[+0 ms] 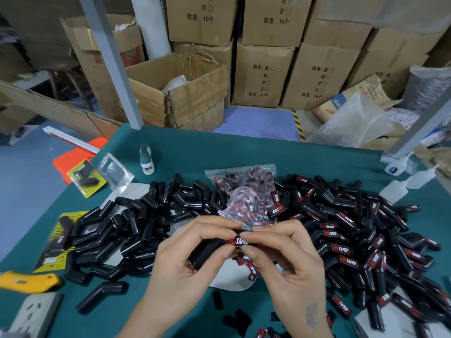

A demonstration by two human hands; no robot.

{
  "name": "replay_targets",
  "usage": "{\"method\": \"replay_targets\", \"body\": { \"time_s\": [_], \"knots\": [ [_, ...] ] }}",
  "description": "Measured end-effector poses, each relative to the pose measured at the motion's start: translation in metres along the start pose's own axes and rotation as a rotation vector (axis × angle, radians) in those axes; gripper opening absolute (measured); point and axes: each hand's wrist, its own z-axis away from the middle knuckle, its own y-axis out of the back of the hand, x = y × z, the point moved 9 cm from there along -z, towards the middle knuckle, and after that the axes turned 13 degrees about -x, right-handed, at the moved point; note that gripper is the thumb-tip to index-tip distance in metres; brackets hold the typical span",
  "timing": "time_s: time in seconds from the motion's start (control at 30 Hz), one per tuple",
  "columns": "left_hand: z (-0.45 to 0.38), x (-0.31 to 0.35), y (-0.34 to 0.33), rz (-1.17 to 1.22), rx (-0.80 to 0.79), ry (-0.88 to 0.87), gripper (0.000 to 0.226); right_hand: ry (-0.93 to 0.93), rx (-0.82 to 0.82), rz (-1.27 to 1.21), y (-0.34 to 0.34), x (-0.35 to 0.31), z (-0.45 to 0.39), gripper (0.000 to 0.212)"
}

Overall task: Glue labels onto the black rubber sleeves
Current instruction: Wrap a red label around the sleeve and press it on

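Two hands: left hand (185, 259) and right hand (288, 259) meet over the desk (244, 152), just nearer the camera than the label bag (246, 206).
Fingers: curled on both hands, pinching one black rubber sleeve (210, 251) between thumbs and fingertips; the thumbs press along its red-and-white label (240, 242).
Hidden: the sleeve's right end lies behind the right fingers; whether the label is fully stuck down cannot be told.
Unlabelled sleeves (136, 223): heaped left of the label bag.
Labelled sleeves (361, 242): heaped right of the label bag; the pile is cut off at the frame's lower right.
Glue bottles (400, 189): far right of the label bag, blurred, contents unreadable.
Cut off: a yellow tool (29, 281) and a power strip (36, 315) at the lower left edge.
Surface: green desk covering.
Room: stacked cardboard boxes (263, 74) behind the label bag; blue floor (24, 172) to its left.
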Motion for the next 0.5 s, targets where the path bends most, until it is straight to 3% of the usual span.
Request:
{"method": "replay_targets", "body": {
  "time_s": [0.37, 0.5],
  "knots": [
    [-0.002, 0.008, 0.002, -0.074, -0.013, -0.059, 0.014, 0.002, -0.019, 0.043, -0.001, -0.002, 0.0, 0.015],
    [-0.002, 0.012, 0.002, -0.088, 0.004, -0.127, 0.015, -0.122, -0.016, -0.185, -0.001, 0.011, -0.002, 0.024]
  ]
}}
